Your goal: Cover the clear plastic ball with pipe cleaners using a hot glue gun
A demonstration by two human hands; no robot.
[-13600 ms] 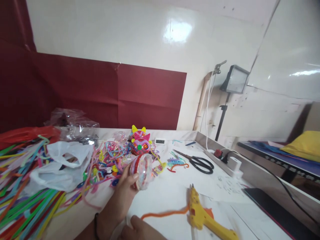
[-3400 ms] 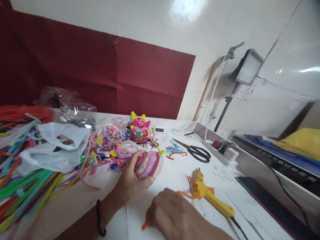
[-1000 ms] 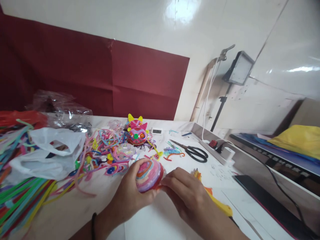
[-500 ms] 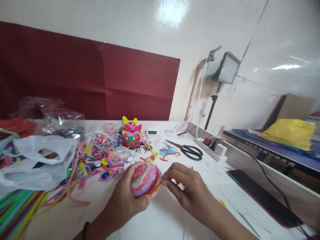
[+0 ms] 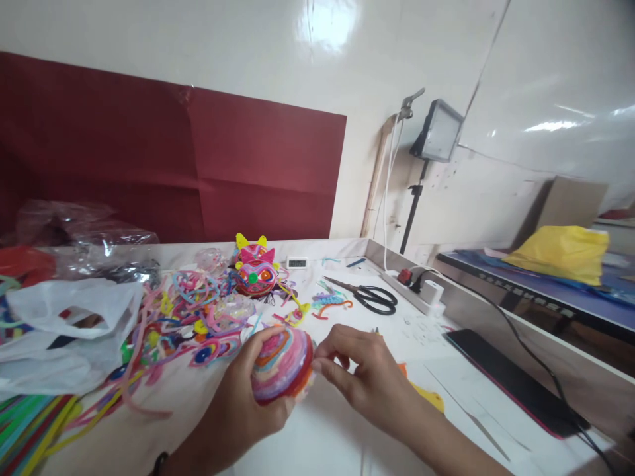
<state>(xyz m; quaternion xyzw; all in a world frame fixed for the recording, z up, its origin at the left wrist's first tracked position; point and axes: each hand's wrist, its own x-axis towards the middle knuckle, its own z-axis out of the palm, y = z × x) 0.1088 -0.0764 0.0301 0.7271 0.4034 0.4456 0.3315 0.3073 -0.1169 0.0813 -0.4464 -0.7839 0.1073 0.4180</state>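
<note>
My left hand point(image 5: 237, 411) is wrapped round a ball covered in coils of pink, orange and blue pipe cleaner point(image 5: 280, 363), held just above the white table point(image 5: 327, 436). My right hand point(image 5: 361, 370) pinches at the ball's right edge, where an orange pipe cleaner end meets it; the strand itself is mostly hidden by the fingers. Behind my right wrist lies a yellow glue gun point(image 5: 427, 398), largely covered by my arm.
A finished cat-faced ball point(image 5: 254, 271) stands among loose pipe cleaner bits point(image 5: 198, 311). Left are a white plastic bag point(image 5: 64, 330) and bundled pipe cleaners point(image 5: 30, 430). Scissors point(image 5: 370, 297), a power strip point(image 5: 421, 297), a small digital clock point(image 5: 297, 262) and a dark tablet point(image 5: 510, 383) lie right.
My right hand picked up the orange pipe cleaner from the table and brought it to the ball's right side. The camera has swung slightly right; the ball stays in my left hand.
</note>
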